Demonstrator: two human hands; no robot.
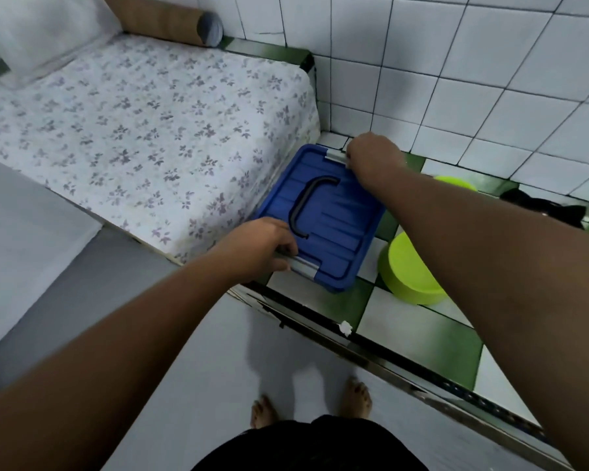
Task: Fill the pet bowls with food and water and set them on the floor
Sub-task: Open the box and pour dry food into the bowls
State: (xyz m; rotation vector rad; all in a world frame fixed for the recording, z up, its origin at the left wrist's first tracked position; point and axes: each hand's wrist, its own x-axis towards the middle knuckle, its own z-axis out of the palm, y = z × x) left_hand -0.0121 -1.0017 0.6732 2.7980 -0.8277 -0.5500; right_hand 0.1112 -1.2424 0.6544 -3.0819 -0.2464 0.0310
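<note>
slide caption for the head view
Left hand and right hand grip the grey latches of a blue box beside the bed, green bowls nearby.

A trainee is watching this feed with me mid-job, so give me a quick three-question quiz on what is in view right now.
1. True or false: the left hand grips the near grey clip of the blue box, and the right hand grips the far grey clip.
2. Where is the nearest green bowl? A) on the box lid B) on the checked floor beside the box C) in the right hand
3. Fill in: the box stands right beside a floral-sheeted ____.

Key: 1 true; 2 B; 3 mattress.
</note>
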